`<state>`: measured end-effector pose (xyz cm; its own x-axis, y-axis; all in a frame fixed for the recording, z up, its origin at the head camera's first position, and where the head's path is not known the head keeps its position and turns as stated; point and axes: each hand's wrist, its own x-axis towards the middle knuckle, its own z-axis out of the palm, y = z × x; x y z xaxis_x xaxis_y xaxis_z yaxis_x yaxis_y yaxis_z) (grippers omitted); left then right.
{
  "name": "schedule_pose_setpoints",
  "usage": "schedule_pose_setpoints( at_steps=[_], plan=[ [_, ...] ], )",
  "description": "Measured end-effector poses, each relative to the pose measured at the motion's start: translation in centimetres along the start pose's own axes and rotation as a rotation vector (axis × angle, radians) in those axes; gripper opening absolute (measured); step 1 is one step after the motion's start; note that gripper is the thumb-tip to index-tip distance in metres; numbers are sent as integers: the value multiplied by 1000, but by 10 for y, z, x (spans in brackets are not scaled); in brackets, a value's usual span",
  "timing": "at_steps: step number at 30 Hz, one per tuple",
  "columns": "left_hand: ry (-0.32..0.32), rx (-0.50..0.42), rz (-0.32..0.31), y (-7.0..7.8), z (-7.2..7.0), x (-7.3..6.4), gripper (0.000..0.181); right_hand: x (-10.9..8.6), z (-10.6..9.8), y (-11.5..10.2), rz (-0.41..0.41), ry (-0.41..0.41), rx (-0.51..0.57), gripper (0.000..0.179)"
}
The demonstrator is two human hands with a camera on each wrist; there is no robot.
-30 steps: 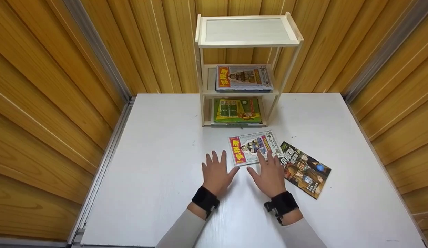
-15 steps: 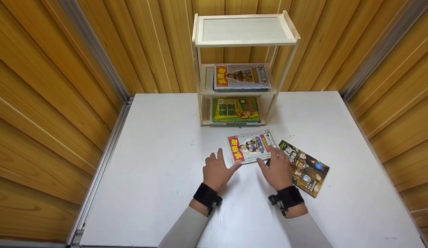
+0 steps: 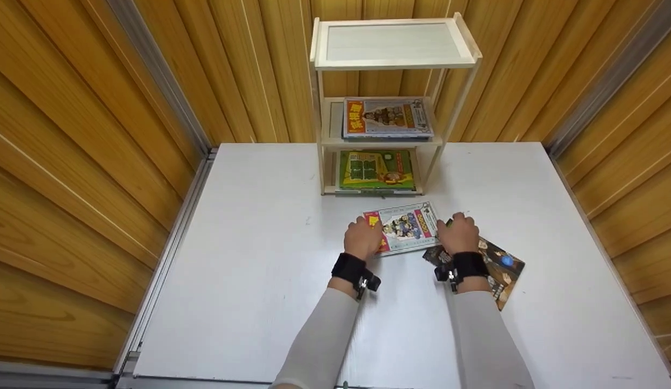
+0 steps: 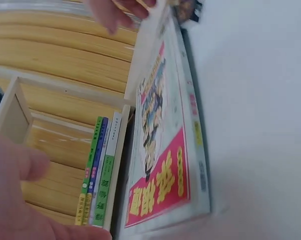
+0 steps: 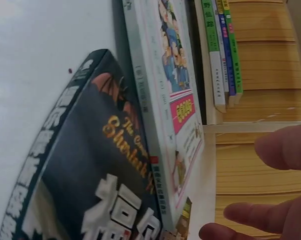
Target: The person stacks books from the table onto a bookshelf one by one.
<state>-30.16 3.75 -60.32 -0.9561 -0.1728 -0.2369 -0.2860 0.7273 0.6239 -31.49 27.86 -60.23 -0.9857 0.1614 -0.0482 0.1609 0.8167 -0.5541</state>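
A pale comic book with a red-and-yellow title strip lies flat on the white table. My left hand is over its left end and hides part of the title. At the right end is my right hand, fingers bent downward. In the left wrist view, the left fingers are bent and spread above the book's end. Spread fingers of the right hand show in the right wrist view, apart from the covers. A dark Sherlock book lies slantwise, its corner by the comic book, partly hidden by the right hand in the head view.
Behind the books stands a pale three-tier shelf. Its middle tier holds a stack of comic books, its bottom tier a stack topped by a green book. Wood-panelled walls enclose the table.
Both hands have moved forward from the table in front of the comic book to its two ends. Their fingers, spread flat earlier, are now bent. The books lie about where they were.
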Motion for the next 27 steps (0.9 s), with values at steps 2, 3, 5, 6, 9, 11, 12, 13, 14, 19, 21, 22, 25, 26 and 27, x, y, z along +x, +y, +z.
schedule_pose_setpoints(
  at_steps=[2, 3, 5, 6, 9, 11, 12, 13, 14, 19, 21, 22, 25, 26, 27],
  plan=[
    [-19, -32, -8, 2, 1, 1, 63, 3, 3, 1, -8, -3, -24, 56],
    [-25, -41, -6, 2, 2, 2, 60, 4, 4, 1, -14, -3, -37, 53],
    [-39, -73, -6, 2, 3, 2, 57, 4, 7, 1, -26, -6, -59, 48],
    [-43, -79, -2, 2, 4, 2, 56, 4, 8, 1, -31, -9, -70, 47],
    [-53, -87, -2, 2, 7, 0, 54, 3, 12, -1, -40, -35, -86, 48],
    [-55, -105, -12, 2, 7, -1, 55, 2, 15, -3, -45, -48, -95, 49],
    [-54, -115, -14, 3, 6, -1, 55, 2, 17, -4, -42, -49, -97, 49],
    [-55, -127, -17, 3, 5, -1, 55, 2, 18, -5, -39, -48, -96, 49],
    [-58, -131, -13, 3, 4, -2, 55, 2, 20, -6, -35, -43, -96, 50],
    [-77, -150, 11, -3, 0, 0, 48, -2, 28, -9, -3, -24, -83, 56],
    [-83, -151, 14, -6, 0, 0, 46, -5, 32, -8, 10, -30, -85, 60],
    [-79, -148, 19, -7, 0, 0, 45, -5, 33, -7, 12, -32, -86, 62],
    [-63, -131, 48, -10, 0, 2, 42, -6, 34, -5, 11, -19, -71, 63],
    [-59, -131, 57, -10, 0, 3, 42, -6, 33, -5, 9, -11, -59, 64],
    [-56, -126, 66, -10, 0, 4, 42, -5, 33, -5, 6, -1, -44, 64]
  ],
)
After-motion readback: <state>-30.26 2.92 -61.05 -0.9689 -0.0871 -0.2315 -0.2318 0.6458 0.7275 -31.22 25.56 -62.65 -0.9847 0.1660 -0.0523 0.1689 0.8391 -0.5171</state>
